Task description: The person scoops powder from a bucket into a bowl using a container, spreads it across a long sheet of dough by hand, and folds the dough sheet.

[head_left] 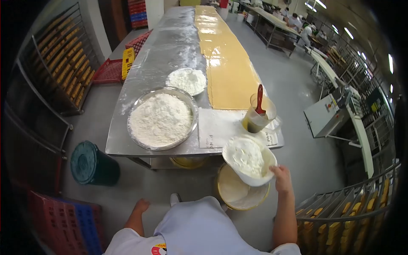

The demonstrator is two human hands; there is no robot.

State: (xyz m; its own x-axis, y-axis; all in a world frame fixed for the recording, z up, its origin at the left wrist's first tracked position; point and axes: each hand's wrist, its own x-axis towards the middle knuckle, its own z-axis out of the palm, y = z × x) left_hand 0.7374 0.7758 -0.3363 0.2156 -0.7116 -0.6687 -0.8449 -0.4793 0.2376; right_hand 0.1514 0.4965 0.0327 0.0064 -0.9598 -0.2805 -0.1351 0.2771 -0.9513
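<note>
Nearest: pale blue apron (195, 229), wearer facing 12 o'clock up the bench (168, 42). Left hand (142, 205) hangs low, well apart at 8 o'clock from the white bowl (254, 182); nothing seen in it, cannot tell if its fingers are together. Right hand (282, 176) is the nearer: fingers clamped on the bowl's rim. Bowl, heaped with white powder (245, 156), lies at 10 o'clock from those fingers; long axis roughly 10 to 4, grip at the 4 end. Below it, toward 7, yellow-rimmed bucket (260, 197), partly hidden by the bowl; gap between them can't be judged. Beyond, on the bench: paper sack (216, 132) at 11, carrying a jug (255, 120) with red-handled brush (259, 98) at 12. Large bowl (193, 109) of powder at 10, smaller heap (187, 80) past it. Yellow dough sheet (227, 63) runs off toward 12.
</note>
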